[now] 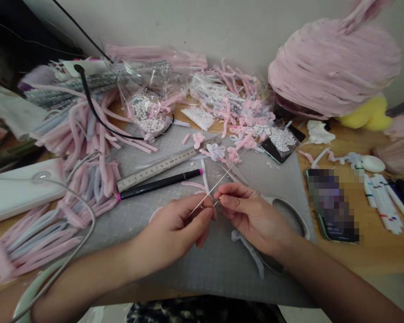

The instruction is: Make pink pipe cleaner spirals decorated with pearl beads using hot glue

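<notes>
A thin, pale wire (229, 169) runs diagonally across both hands, rising to the upper right over the mat. My left hand (182, 224) is closed, with thumb and forefinger pinched on this wire. Close beside it, my right hand (252, 211) pinches something tiny near the wire's short bent end; its fingertips hide what it is. Under my right hand lie scissors (298, 215) with pale handles and a grey-blue fuzzy stem (252, 255). Beyond the fingers, a white fuzzy strip (205, 176) and a pale fuzzy flower (216, 152) rest on the grey cutting mat (168, 269).
A steel ruler (158, 166) and a black marker (161, 184) lie left of centre. Bagged pearl beads (146, 116), pink fuzzy stems (84, 130) and small flowers crowd the back. A phone (336, 229) lies right; a white device (23, 188) with a cable sits left.
</notes>
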Tool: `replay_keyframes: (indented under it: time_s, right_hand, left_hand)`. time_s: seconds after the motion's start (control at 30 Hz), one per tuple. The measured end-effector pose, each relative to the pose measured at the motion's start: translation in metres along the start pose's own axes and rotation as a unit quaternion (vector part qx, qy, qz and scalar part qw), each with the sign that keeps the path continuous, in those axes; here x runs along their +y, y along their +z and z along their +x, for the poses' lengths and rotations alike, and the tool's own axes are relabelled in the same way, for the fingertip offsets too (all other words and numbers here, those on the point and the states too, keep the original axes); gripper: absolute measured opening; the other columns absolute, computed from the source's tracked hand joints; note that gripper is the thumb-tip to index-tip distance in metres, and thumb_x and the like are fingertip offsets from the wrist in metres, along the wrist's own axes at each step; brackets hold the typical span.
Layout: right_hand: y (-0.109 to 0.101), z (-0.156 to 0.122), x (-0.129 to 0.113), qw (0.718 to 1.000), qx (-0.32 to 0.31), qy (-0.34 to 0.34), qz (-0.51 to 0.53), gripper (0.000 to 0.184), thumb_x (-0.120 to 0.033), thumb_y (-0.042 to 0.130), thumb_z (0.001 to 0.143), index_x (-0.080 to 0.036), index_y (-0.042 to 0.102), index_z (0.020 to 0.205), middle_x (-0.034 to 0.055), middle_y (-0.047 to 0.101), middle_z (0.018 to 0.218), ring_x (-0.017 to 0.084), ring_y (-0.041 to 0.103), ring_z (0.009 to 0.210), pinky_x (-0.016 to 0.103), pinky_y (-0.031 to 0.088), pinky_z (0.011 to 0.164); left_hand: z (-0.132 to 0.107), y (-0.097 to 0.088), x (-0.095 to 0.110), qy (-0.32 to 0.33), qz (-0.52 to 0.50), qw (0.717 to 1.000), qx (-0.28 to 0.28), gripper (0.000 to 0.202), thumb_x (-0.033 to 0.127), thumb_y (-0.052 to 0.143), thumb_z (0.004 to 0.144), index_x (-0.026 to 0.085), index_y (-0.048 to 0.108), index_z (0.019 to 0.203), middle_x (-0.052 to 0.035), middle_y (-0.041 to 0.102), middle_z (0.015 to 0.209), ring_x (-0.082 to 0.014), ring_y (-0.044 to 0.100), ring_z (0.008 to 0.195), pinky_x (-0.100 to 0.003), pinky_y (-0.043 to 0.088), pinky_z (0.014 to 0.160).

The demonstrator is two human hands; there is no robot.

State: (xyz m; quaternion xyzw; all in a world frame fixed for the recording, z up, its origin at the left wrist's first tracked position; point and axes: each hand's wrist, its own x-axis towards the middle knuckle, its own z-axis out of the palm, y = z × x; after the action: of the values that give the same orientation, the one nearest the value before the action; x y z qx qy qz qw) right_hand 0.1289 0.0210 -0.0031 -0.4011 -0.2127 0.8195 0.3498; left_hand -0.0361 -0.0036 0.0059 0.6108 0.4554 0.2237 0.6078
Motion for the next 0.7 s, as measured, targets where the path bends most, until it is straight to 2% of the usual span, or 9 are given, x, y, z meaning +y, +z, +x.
replay_keyframes:
  time_s: [0.13, 0.37, 0.5, 0.7]
  right_hand:
    - [0.0020, 0.0004, 0.0022, 0.999, -0.008, 0.025, 0.024, 0.015, -0.016, 0.079, 0.055, -0.018, 0.070, 0.068, -0.0026, 0.067, 0.068, 0.004, 0.053, 0.057, 0.018, 0.040, 0.055]
    - [0.0034, 0.0019, 0.0026, 0.998, -0.022, 0.042, 0.045, 0.015, -0.017, 0.079, 0.056, -0.017, 0.070, 0.067, -0.0025, 0.067, 0.068, 0.004, 0.055, 0.058, 0.017, 0.041, 0.056]
    - [0.0037, 0.0012, 0.0024, 1.000, -0.011, 0.016, 0.008, 0.014, -0.018, 0.079, 0.056, -0.018, 0.070, 0.066, -0.0026, 0.068, 0.069, 0.004, 0.054, 0.056, 0.017, 0.040, 0.055]
    - [0.0029, 0.0004, 0.0025, 0.997, -0.015, -0.057, -0.045, 0.010, -0.019, 0.077, 0.060, -0.022, 0.070, 0.067, -0.0026, 0.069, 0.071, 0.007, 0.057, 0.062, 0.021, 0.043, 0.061]
  left_hand:
    - [0.0011, -0.0017, 0.0005, 0.021, 0.036, 0.999, 0.006, 0.031, 0.030, 0.033, 0.089, 0.017, 0.048, 0.066, 0.0044, 0.047, 0.052, -0.0076, 0.041, 0.048, -0.019, 0.033, 0.048]
    - [0.0005, -0.0014, -0.0005, 0.046, 0.034, 0.998, 0.016, 0.029, 0.026, 0.034, 0.089, 0.017, 0.050, 0.067, 0.0045, 0.048, 0.053, -0.0084, 0.043, 0.051, -0.020, 0.035, 0.053]
    - [0.0006, -0.0018, -0.0005, 0.047, 0.043, 0.998, 0.014, 0.031, 0.027, 0.033, 0.089, 0.017, 0.049, 0.065, 0.0044, 0.048, 0.053, -0.0081, 0.043, 0.051, -0.020, 0.034, 0.053]
    - [-0.0012, -0.0009, -0.0028, 0.044, 0.051, 0.998, 0.013, 0.030, 0.028, 0.034, 0.090, 0.016, 0.051, 0.068, 0.0046, 0.048, 0.054, -0.0078, 0.043, 0.051, -0.020, 0.033, 0.052]
